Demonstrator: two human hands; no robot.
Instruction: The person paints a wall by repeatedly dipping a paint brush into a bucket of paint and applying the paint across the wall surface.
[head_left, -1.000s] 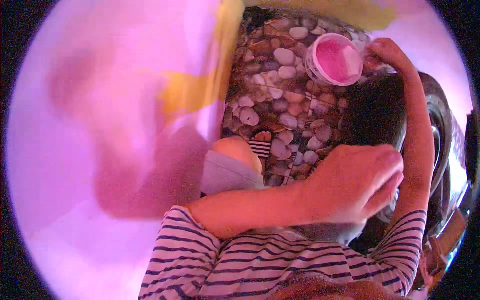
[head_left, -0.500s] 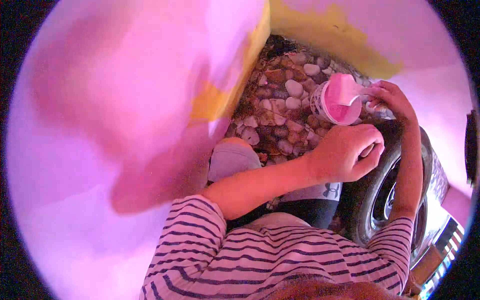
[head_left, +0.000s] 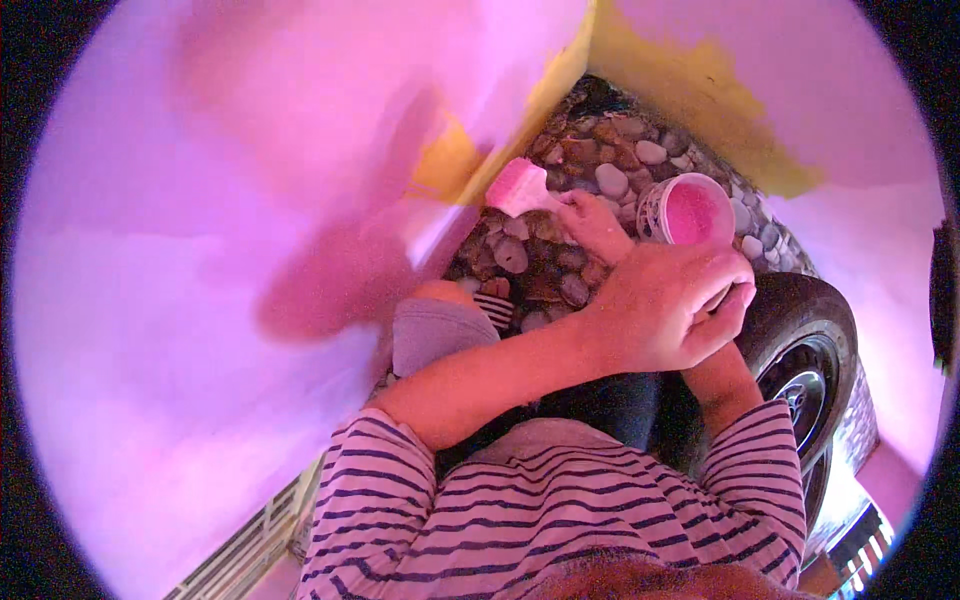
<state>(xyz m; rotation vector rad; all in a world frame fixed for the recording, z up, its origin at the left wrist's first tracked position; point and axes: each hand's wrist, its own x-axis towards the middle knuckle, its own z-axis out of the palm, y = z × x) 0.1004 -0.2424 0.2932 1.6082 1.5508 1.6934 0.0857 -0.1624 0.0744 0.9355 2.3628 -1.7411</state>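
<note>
My right hand (head_left: 598,228) grips the handle of a wide paintbrush (head_left: 519,187), whose pink-coated bristles are close to the lower edge of the pink-and-yellow wall (head_left: 447,168). The right forearm passes beneath my left hand (head_left: 684,303), which is curled into a loose fist; nothing shows in the gap between its fingers. Just beyond that fist, a white tub (head_left: 700,212) of pink paint rests among the stones, its lower part partly covered by the hand.
Round stones (head_left: 611,180) cover the narrow ground between two walls meeting in a corner. A black tyre (head_left: 815,330) stands on the right, near my right arm. My bent knee in grey cloth (head_left: 440,335) is close to the left wall.
My right hand has carried the paintbrush from above the paint tub leftward to the left wall. My left hand stays curled in nearly the same place. The view has shifted slightly.
</note>
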